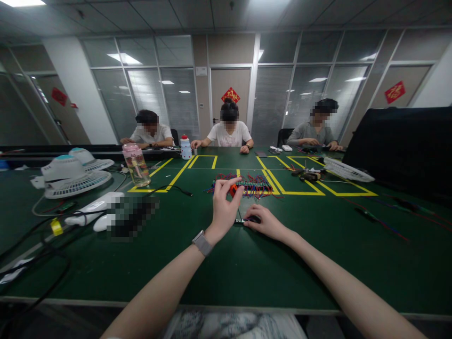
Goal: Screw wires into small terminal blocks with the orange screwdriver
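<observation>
The left hand [225,203] has its fingers closed around an orange-handled, thin-shafted tool [233,189] above the small dark-and-silver circuit board [239,221], whose right end the right hand's [265,221] fingers pinch over the green tabletop [247,278], where a loose pinch could let the tip skid.

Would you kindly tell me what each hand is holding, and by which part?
The left hand holds an orange-handled tool by its handle; the right hand holds a small board by its right end.

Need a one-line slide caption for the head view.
Left hand holds an orange-handled tool above a small board at the right hand's fingertips; wired boards lie beyond on the green table.
</observation>
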Motion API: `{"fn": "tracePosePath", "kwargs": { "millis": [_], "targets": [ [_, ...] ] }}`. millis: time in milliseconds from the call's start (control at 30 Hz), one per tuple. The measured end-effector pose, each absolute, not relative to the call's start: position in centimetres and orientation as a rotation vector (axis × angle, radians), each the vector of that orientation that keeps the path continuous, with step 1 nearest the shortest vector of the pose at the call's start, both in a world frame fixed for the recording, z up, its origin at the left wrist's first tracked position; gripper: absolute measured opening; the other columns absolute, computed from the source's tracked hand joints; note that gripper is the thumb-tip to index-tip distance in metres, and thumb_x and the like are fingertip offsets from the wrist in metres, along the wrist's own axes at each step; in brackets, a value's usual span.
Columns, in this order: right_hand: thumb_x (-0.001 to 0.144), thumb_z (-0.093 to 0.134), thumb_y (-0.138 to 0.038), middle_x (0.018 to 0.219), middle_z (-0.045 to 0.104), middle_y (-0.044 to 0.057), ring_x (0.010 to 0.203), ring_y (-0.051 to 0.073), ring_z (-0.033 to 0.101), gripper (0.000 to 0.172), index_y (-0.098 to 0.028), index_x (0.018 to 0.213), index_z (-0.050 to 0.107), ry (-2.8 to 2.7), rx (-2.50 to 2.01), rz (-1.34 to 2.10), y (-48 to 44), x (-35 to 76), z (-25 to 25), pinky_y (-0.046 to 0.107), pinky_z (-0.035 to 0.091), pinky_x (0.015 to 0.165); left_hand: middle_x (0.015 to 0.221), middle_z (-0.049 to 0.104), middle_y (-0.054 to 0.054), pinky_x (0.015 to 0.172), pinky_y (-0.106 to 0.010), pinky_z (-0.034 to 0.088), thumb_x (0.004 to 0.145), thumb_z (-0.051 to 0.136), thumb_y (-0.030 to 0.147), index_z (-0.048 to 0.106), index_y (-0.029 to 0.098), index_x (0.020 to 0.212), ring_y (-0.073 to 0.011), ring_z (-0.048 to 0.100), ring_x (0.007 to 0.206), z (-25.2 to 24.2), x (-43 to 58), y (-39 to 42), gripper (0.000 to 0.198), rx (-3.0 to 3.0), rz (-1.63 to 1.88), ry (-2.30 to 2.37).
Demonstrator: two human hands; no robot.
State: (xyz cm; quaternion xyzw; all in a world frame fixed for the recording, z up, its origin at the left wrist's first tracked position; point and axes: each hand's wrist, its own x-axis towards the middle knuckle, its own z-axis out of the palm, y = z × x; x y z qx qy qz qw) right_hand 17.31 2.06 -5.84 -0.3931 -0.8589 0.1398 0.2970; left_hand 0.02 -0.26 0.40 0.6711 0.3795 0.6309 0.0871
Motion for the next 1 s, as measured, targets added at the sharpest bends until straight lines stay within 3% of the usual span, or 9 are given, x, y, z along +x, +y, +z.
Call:
{"fn": "tracePosePath", "kwargs": {
  "millis": [200, 400, 633, 833, 1000],
  "targets": [
    [0.079, 0.067, -0.029, 0.09, 0.062, 0.005, 0.087, 0.02, 0.058, 0.012, -0.02, 0.086, 0.07, -2.285, -1.033, 0.385, 2.12, 17.37, -5.89, 0.033, 0.044, 0.082, 0.118, 0.06, -0.007, 0.094, -0.031, 0.042, 0.094, 0.038, 0.023, 0.053, 0.023, 0.125, -0.0168, 0.056, 0.109, 0.03, 0.11, 0.12, 0.034, 1.932, 1.845, 1.001],
    [0.079, 0.068, -0.027, 0.089, 0.062, 0.005, 0.086, 0.02, 0.058, 0.01, -0.019, 0.085, 0.07, -2.287, -1.039, 0.375, 2.07, 17.36, -5.83, 0.032, 0.044, 0.081, 0.105, 0.057, -0.006, 0.088, -0.029, 0.044, 0.088, 0.053, 0.027, 0.063, 0.022, 0.111, -0.0163, 0.057, 0.096, 0.09, 0.15, -0.1, 0.025, 1.983, 1.897, 1.146],
    [0.079, 0.067, -0.028, 0.09, 0.062, 0.005, 0.088, 0.02, 0.058, 0.011, -0.019, 0.085, 0.07, -2.28, -1.039, 0.393, 2.11, 17.39, -5.9, 0.033, 0.044, 0.081, 0.119, 0.057, -0.007, 0.097, -0.031, 0.04, 0.094, 0.038, 0.02, 0.052, 0.022, 0.125, -0.0165, 0.053, 0.112, -0.03, 0.2, 0.35, 0.034, 1.91, 1.876, 1.049],
    [0.078, 0.068, -0.027, 0.09, 0.062, 0.005, 0.088, 0.02, 0.057, 0.01, -0.019, 0.084, 0.069, -2.28, -1.047, 0.391, 2.08, 17.36, -5.89, 0.032, 0.044, 0.082, 0.099, 0.057, -0.005, 0.086, -0.029, 0.044, 0.087, 0.055, 0.024, 0.063, 0.022, 0.109, -0.0155, 0.056, 0.091, 0.24, 0.26, -0.18, 0.024, 1.999, 1.895, 1.148],
    [0.079, 0.068, -0.027, 0.09, 0.062, 0.004, 0.087, 0.019, 0.058, 0.01, -0.019, 0.085, 0.069, -2.277, -1.043, 0.393, 1.99, 17.31, -5.89, 0.031, 0.043, 0.082, 0.113, 0.053, -0.008, 0.094, -0.03, 0.042, 0.093, 0.039, 0.021, 0.057, 0.022, 0.12, -0.016, 0.054, 0.106, 0.17, 0.19, -0.1, 0.032, 1.953, 1.883, 1.127]
  ]
}}
